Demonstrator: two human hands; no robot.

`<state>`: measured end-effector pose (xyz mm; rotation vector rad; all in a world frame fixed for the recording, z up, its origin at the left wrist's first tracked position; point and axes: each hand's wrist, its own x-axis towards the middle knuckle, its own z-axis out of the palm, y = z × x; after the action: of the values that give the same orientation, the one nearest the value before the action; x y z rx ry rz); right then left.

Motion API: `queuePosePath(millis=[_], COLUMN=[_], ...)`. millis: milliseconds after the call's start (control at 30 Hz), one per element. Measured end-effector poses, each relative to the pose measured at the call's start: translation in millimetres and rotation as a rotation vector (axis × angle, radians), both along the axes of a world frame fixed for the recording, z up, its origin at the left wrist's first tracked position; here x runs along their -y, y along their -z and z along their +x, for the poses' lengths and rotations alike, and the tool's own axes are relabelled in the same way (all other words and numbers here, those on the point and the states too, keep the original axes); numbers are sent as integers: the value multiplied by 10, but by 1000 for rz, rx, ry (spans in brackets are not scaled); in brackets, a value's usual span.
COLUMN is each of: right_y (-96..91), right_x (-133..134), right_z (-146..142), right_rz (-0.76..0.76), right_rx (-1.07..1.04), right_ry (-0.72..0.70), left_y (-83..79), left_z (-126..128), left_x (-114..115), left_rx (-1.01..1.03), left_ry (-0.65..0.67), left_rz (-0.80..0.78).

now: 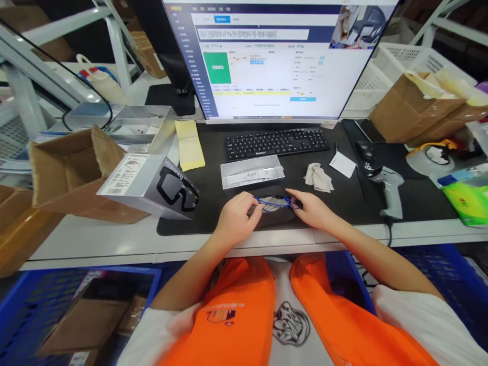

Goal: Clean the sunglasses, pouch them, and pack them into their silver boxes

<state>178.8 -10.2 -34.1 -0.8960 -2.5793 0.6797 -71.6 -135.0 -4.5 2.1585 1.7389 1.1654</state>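
Between my hands are thin blue-framed glasses (pixel 275 203), their details small and partly covered by my fingers. My left hand (pixel 239 216) pinches the left end with thumb and forefinger. At the right end, my right hand (pixel 311 207) has its fingers curled against the frame. Beneath the glasses, near the desk edge, lies a dark case or pouch (pixel 275 218). Just behind sits a shallow white box (pixel 252 173) with a printed label. A crumpled beige cloth (pixel 318 177) lies beyond my right hand. To the left, a grey box with goggles printed on it (pixel 152 185) leans tilted.
A keyboard (pixel 277 143) stands below a lit monitor (pixel 263 61). On the right are a barcode scanner (pixel 389 190), a mouse (pixel 365 150) and a white card (pixel 342 164). Open cardboard boxes (pixel 72 183) and yellow slips (pixel 189 146) are left. Blue crates (pixel 152 284) sit below.
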Motion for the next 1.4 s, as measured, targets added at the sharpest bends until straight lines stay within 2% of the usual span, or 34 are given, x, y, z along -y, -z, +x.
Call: queuePosePath(millis=[67, 167, 267, 367, 433, 500, 600, 633, 700, 767, 800, 933, 1033, 1200, 1300, 1400], right_y=[-111, -423, -696, -777, -762, -750, -752, -740, -676, -568, -508, -321, -255, -243, -248, -221], right_x=[14, 32, 111, 273, 371, 415, 347, 297, 195, 137, 133, 226, 299, 294, 198, 99], right_z=[27, 73, -45, -358, -555, -630, -458, -350, -123, 57, 119, 194, 124, -33, -9, 98], right_rz=[7, 3, 37, 131, 170, 132, -38, -75, -72, -34, -38, -150, -146, -100, -101, -121], right_rx=[7, -11, -57, 1, 57, 60, -57, -121, -215, -187, -135, -36, -46, 56, 31, -145], right_ry=[66, 83, -38, -244, -363, -458, -544, -515, -343, -177, -146, -198, -212, -256, -293, -232], left_y=[-3, 0, 46, 120, 153, 158, 125, 107, 62, 0, -36, -164, -166, -22, 48, 96], left_z=[-4, 2, 34, 43, 19, -13, -36, -36, -40, -67, -92, -236, -278, -222, -285, -393], left_x=[0, 30, 54, 63, 67, 75, 93, 96, 92, 65, 40, -98, -173, -151, -49, 128], left_rx=[-31, -183, -214, -92, -37, -74, -200, -219, -230, -230, -232, -263, -300, -472, -379, -314], left_ry=[-47, -26, -3, -44, -9, 113, 219, 216, 196, 201, 214, 329, 353, 308, 239, 151], left_rz=[34, 51, 38, 101, 156, 152, 48, 21, -12, -46, -68, -132, -132, 14, 155, 169])
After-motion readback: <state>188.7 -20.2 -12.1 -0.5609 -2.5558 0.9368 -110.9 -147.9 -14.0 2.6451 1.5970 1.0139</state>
